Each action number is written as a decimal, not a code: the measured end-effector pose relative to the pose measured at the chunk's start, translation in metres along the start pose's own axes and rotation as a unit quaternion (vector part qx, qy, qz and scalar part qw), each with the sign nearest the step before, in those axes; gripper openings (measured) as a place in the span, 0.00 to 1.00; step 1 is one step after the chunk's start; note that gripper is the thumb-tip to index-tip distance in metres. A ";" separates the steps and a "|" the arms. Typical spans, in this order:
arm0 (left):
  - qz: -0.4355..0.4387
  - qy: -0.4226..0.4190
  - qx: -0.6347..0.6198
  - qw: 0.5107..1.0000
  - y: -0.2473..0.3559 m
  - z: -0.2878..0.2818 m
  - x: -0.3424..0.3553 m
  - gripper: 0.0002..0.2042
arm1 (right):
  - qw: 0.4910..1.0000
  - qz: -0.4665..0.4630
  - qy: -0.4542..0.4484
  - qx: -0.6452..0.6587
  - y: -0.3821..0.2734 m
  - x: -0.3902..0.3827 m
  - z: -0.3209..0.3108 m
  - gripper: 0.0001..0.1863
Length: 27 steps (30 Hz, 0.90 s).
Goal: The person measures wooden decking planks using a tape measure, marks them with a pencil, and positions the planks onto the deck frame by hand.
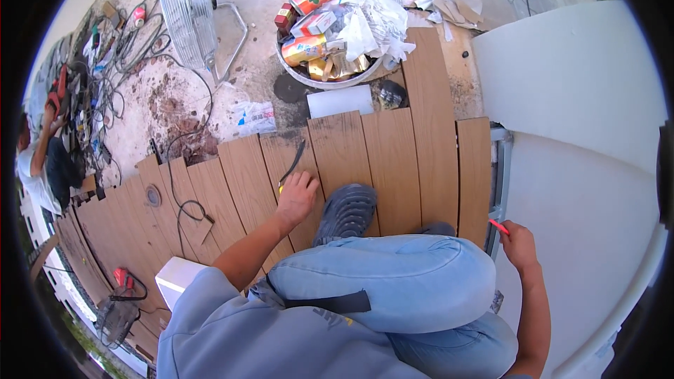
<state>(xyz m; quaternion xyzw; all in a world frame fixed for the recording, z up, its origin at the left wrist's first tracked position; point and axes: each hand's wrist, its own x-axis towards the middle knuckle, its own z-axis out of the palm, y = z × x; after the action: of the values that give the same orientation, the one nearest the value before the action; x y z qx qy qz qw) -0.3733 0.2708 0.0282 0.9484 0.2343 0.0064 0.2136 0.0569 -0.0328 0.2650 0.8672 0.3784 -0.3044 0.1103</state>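
My left hand (297,195) is closed over a small yellow thing with a black strap (295,157), low over the brown deck boards (337,144). Most of the yellow thing is hidden under the fingers, so its kind does not show. On the right, my right hand (518,242) grips a slim red pencil-like stick (499,226), its end pointing at the edge of the outermost board (474,168). Between my hands, a dark shoe (347,210) of mine rests on the boards, below my bent knee in light blue jeans.
A bucket (330,85) full of cans and wrappers stands ahead, beside a white tile (340,101). Farther left are a metal fan (184,14), tangled cables and a person (43,168) holding a red tool. A grey metal frame (500,168) and white wall (569,70) border the right.
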 end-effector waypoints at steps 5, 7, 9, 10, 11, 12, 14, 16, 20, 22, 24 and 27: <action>-0.117 0.167 -0.028 0.979 -0.018 -0.010 0.066 0.10 | 0.998 -0.044 -0.035 0.012 -0.032 0.029 -0.010 0.05; -0.201 0.200 -0.002 0.959 -0.046 -0.015 0.110 0.10 | 0.997 -0.071 -0.037 0.021 -0.037 0.052 0.004 0.06; -0.297 0.124 -0.003 0.947 -0.079 -0.013 0.145 0.11 | 0.991 -0.125 -0.045 0.029 -0.042 0.077 0.017 0.06; -0.343 0.061 -0.012 0.937 -0.098 -0.007 0.157 0.11 | 0.991 -0.122 -0.038 0.045 -0.046 0.084 0.026 0.07; -0.339 0.022 -0.035 0.940 -0.098 -0.003 0.175 0.11 | 0.989 -0.126 -0.032 0.064 -0.052 0.098 0.040 0.07; -0.405 -0.069 -0.074 0.909 -0.104 0.009 0.197 0.11 | 0.988 -0.139 -0.026 0.061 -0.051 0.108 0.054 0.07; -0.445 -0.059 -0.082 0.890 -0.093 0.028 0.222 0.13 | 0.983 -0.125 -0.021 0.134 -0.055 0.116 0.077 0.09; -0.445 -0.055 -0.114 0.886 -0.090 0.030 0.221 0.13 | 0.980 -0.120 -0.037 0.157 -0.056 0.138 0.103 0.09; -0.363 0.161 -0.067 0.915 -0.064 -0.005 0.171 0.08 | 0.977 -0.030 -0.096 0.190 -0.098 0.128 0.093 0.12; -0.272 0.265 -0.048 0.924 -0.055 -0.019 0.125 0.08 | 0.974 -0.119 -0.090 0.173 -0.093 0.133 0.105 0.13; -0.229 0.341 -0.039 0.911 -0.047 -0.028 0.069 0.05 | 0.972 -0.129 -0.091 0.173 -0.098 0.142 0.104 0.13; -0.305 0.301 -0.023 0.903 -0.034 -0.034 -0.019 0.08 | 0.975 -0.138 -0.060 0.165 -0.079 0.163 0.122 0.13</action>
<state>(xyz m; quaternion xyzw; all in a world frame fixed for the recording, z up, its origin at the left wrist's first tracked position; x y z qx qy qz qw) -0.4093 0.3030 0.0474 0.7784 0.5651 0.2314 0.1457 0.0312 0.0665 0.0720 0.7928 0.4322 -0.4263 -0.0546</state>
